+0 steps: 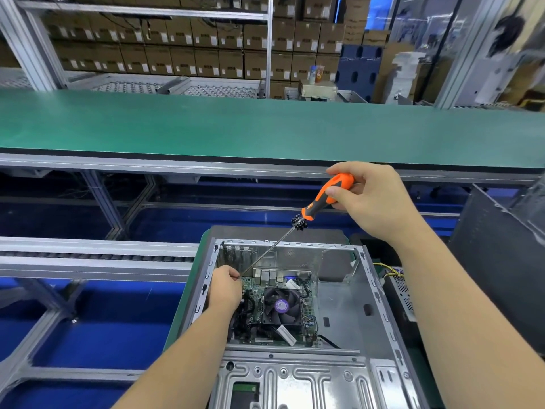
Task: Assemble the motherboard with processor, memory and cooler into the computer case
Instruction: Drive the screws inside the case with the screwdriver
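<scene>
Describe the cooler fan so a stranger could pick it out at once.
Find the open metal computer case lying on the bench. Inside it sits a green motherboard, beside the left hand. The cooler fan stands on that board: the only black bladed square, with a round purple sticker on its hub.

One computer case (348,314) holds one motherboard (265,317) with one cooler fan (282,308), while two hands, the left hand (224,287) and the right hand (370,199), share one orange-handled screwdriver (324,199).

The screwdriver (298,231) tip is hidden behind the left hand (224,286), which also covers the motherboard's (280,308) left edge. The computer case (348,305) is cut off by the bottom edge.
</scene>
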